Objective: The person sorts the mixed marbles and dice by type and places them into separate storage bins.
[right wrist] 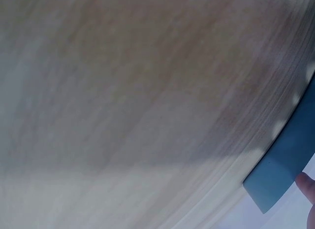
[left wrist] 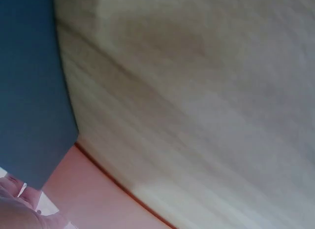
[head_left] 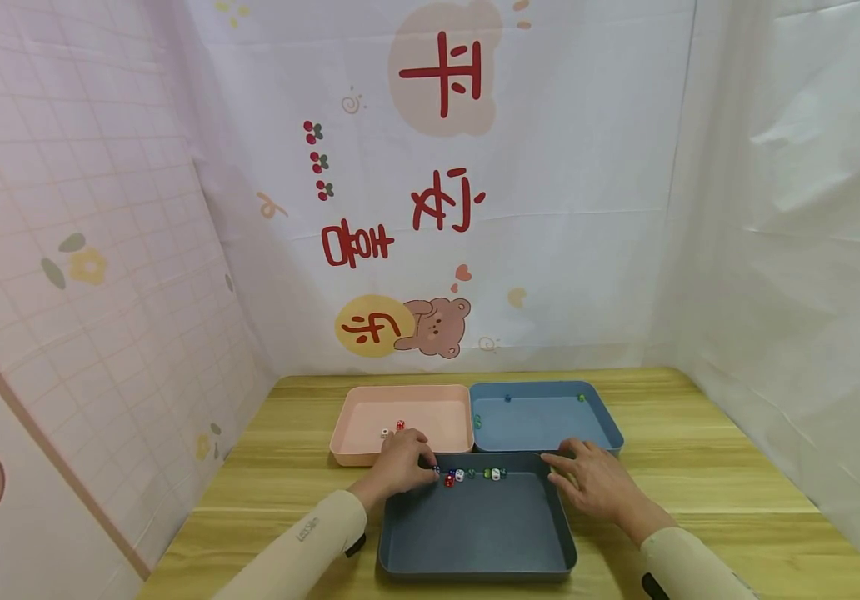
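My left hand reaches over the upper left corner of the dark grey tray, thumb and forefinger pinching a dark blue die. Beside it lie a red die and a white die; a green die, a yellow-green die and another white die continue the row along the far wall. My right hand rests with spread fingers at the tray's upper right corner. Parts of the left hand and a fingertip of the right hand show in the wrist views.
Behind the dark tray stand a pink tray with a white die and a red die, and a blue tray with several small dice. All three trays are on a wood-grain table. A printed curtain hangs behind.
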`<state>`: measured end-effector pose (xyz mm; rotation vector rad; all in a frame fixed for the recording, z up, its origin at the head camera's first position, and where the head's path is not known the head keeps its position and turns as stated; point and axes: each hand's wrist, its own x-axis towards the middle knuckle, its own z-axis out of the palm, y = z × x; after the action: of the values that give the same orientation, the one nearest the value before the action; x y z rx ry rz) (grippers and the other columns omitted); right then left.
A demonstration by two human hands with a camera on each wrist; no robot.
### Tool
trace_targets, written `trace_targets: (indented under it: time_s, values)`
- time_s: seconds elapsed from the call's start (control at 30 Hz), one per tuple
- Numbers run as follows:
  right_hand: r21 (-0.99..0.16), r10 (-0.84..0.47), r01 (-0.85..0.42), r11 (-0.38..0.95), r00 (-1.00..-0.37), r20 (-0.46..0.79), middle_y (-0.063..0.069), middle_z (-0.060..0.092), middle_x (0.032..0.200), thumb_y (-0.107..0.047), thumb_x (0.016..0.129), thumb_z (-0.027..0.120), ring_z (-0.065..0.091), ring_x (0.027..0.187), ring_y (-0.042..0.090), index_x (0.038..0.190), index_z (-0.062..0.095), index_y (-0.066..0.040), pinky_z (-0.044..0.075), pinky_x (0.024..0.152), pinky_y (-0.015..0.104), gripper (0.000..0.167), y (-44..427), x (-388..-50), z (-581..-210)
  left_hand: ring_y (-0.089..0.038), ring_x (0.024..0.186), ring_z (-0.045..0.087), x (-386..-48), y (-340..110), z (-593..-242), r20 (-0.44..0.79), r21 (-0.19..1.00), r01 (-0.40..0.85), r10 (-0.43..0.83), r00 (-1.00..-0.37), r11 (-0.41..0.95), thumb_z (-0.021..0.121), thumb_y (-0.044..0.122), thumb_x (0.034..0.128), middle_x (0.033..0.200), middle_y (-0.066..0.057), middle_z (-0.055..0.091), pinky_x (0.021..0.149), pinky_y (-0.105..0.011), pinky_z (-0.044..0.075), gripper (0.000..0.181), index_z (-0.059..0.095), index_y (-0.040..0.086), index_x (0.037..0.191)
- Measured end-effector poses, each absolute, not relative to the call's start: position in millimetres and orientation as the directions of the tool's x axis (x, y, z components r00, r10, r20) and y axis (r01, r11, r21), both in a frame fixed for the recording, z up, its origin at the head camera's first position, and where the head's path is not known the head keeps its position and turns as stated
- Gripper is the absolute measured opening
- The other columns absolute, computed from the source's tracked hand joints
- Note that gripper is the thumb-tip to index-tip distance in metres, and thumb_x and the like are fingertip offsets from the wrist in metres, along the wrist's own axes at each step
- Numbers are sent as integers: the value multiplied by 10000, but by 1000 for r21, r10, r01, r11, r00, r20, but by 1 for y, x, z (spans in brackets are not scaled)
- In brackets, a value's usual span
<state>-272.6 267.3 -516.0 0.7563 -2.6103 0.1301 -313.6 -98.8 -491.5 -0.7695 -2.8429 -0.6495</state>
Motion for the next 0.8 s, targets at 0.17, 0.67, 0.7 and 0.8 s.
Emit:
trace_targets:
  time_s: [0.17, 0.67, 0.7, 0.8]
  values:
    - [23, -489, -526, 850, -771, 408, 86, 595, 1152, -388, 980, 610, 602, 975, 286, 1283, 686, -227, 518, 786, 498, 352, 268, -272, -515, -384, 1190, 497, -313, -103, -485, 239, 399, 512, 453, -859, 761, 835, 249, 781, 1206, -160, 609, 1055, -670, 257, 120, 750, 164, 776]
    - [6, -485, -523, 852, -786, 384, 93, 588, 1168, -375, 980, 612, 596, 991, 296, 1295, 679, -213, 511, 816, 507, 360, 266, -270, -512, -370, 1173, 495, -324, -112, -479, 225, 461, 467, 410, -884, 754, 828, 253, 792, 1216, -141, 586, 1027, -587, 313, 97, 747, 200, 802]
    - [5, -485, -523, 852, -787, 382, 93, 587, 1171, -378, 982, 610, 596, 992, 296, 1297, 678, -214, 511, 818, 507, 362, 266, -270, -512, -372, 1173, 496, -325, -112, -478, 232, 461, 467, 405, -884, 755, 827, 255, 791, 1216, -141, 587, 1026, -588, 316, 95, 749, 201, 803]
    - [5, -482, -518, 855, -792, 374, 91, 586, 1181, -385, 984, 603, 595, 996, 295, 1302, 674, -218, 511, 820, 505, 366, 266, -270, -513, -366, 1174, 500, -330, -115, -473, 253, 466, 459, 384, -888, 756, 816, 261, 795, 1216, -134, 591, 1029, -580, 321, 88, 751, 204, 809]
